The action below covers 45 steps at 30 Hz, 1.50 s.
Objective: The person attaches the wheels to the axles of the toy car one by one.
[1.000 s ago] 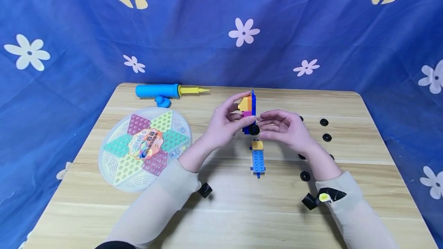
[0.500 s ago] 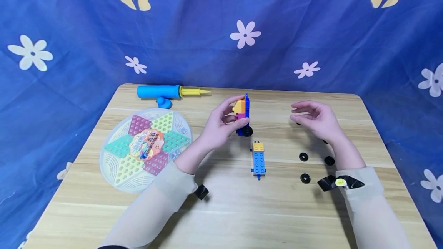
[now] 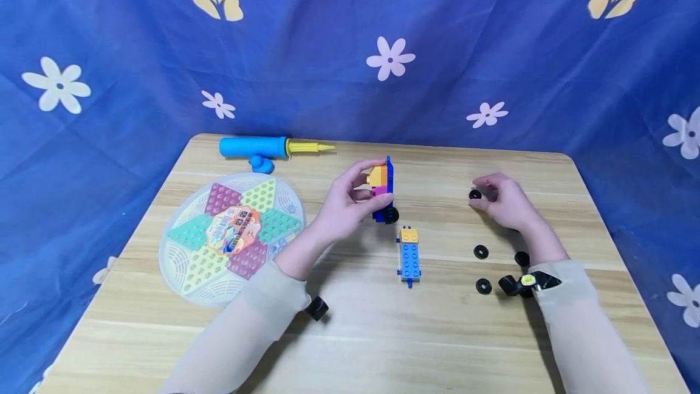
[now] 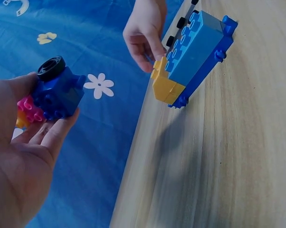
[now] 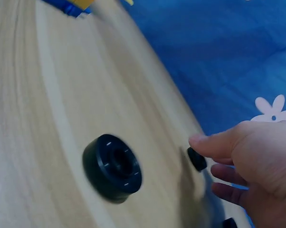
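My left hand (image 3: 346, 205) grips a toy block car (image 3: 390, 182) raised off the table, its blue base facing right. Yellow, orange and pink blocks sit on that base, and one black wheel (image 4: 51, 68) is fitted near its lower end. At the right, my right hand (image 3: 505, 202) pinches a loose black wheel (image 3: 474, 194) between thumb and fingers. Between the hands, nearer me, lies a second block car (image 3: 409, 258), light blue with a yellow block at its far end. Blue axle stubs stick out of its sides, with no wheels on them.
Several more black wheels (image 3: 481, 252) lie on the table (image 3: 383, 339) at the right, some partly under the right forearm. A round checkers board (image 3: 177, 266) lies at the left. Behind it are a blue duck (image 3: 262, 165) and a blue and yellow pump (image 3: 254, 147).
My right hand has moved away from the held car to the right and taken hold of a loose wheel. My left hand keeps the car, shifted slightly left.
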Each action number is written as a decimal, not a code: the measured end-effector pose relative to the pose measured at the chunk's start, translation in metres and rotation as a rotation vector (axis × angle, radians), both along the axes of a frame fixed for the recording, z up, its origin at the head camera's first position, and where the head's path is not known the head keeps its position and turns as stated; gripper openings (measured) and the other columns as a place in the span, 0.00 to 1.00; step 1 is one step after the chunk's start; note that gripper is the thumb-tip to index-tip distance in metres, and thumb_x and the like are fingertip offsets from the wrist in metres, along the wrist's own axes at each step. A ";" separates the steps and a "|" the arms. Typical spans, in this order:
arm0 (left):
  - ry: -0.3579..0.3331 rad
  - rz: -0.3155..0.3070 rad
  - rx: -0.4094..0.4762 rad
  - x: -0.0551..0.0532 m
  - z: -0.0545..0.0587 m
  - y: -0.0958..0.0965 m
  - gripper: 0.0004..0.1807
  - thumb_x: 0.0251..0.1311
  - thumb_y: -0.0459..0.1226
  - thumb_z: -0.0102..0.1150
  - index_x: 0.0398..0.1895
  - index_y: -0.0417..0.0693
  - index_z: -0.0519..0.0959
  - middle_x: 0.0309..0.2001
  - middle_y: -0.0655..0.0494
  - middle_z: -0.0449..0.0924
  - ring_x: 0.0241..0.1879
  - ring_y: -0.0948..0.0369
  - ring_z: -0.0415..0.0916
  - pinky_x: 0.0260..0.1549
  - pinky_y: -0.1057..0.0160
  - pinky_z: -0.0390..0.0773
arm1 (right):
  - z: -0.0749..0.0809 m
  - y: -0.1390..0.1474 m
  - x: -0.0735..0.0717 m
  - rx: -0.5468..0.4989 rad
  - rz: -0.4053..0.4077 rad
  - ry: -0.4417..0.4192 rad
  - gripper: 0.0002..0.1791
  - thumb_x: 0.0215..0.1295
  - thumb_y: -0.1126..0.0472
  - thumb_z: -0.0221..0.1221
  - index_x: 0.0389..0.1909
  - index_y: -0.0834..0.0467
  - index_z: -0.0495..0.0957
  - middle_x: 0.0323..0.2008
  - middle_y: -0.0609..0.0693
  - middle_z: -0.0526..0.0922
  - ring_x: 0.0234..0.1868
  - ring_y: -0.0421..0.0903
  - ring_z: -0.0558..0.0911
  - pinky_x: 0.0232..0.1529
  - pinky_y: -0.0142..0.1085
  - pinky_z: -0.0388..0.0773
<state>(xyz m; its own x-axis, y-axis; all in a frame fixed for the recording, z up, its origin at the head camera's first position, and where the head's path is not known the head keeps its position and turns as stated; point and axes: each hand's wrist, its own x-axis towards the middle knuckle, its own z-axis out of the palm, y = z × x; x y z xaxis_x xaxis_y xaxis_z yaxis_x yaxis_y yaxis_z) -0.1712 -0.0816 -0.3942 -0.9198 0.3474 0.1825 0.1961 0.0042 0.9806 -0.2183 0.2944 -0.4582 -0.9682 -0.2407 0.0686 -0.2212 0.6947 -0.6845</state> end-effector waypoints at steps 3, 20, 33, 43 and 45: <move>-0.014 -0.006 0.013 0.002 0.001 0.000 0.33 0.67 0.30 0.72 0.72 0.58 0.74 0.51 0.43 0.81 0.41 0.49 0.89 0.32 0.57 0.88 | -0.006 -0.001 0.000 0.038 0.006 0.005 0.20 0.69 0.69 0.68 0.59 0.72 0.80 0.51 0.67 0.80 0.48 0.61 0.79 0.52 0.53 0.76; -0.029 -0.044 0.025 0.004 0.001 0.004 0.32 0.67 0.29 0.70 0.72 0.56 0.73 0.51 0.42 0.81 0.44 0.48 0.89 0.37 0.57 0.89 | 0.009 -0.014 0.008 -0.083 0.012 0.156 0.18 0.69 0.73 0.67 0.58 0.72 0.80 0.45 0.61 0.79 0.43 0.54 0.80 0.43 0.21 0.75; -0.025 -0.043 0.030 0.006 -0.001 0.007 0.32 0.66 0.28 0.72 0.71 0.56 0.74 0.52 0.43 0.81 0.44 0.49 0.89 0.34 0.60 0.87 | 0.062 -0.053 0.034 -0.198 0.059 0.289 0.19 0.65 0.77 0.69 0.57 0.69 0.83 0.45 0.57 0.86 0.42 0.41 0.84 0.48 0.22 0.79; 0.013 -0.050 0.009 0.007 -0.003 0.009 0.32 0.65 0.28 0.72 0.71 0.55 0.75 0.52 0.44 0.81 0.42 0.50 0.89 0.37 0.57 0.89 | 0.087 -0.077 0.052 -0.392 0.225 0.362 0.21 0.60 0.82 0.69 0.55 0.69 0.83 0.47 0.57 0.86 0.43 0.42 0.85 0.48 0.29 0.84; 0.015 -0.054 0.011 0.006 -0.003 0.010 0.32 0.65 0.28 0.72 0.71 0.54 0.75 0.52 0.44 0.81 0.42 0.50 0.89 0.38 0.56 0.89 | 0.091 -0.082 0.055 -0.393 0.240 0.367 0.21 0.60 0.82 0.69 0.55 0.69 0.83 0.47 0.56 0.86 0.43 0.43 0.85 0.48 0.30 0.84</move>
<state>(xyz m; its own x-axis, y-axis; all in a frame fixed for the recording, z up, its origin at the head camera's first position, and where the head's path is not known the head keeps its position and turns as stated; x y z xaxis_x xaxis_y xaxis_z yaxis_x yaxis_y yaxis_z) -0.1647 -0.0713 -0.3974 -0.8968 0.3945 0.2005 0.2107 -0.0178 0.9774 -0.1634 0.2129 -0.3671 -0.7859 -0.3389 0.5171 -0.6118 0.3051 -0.7298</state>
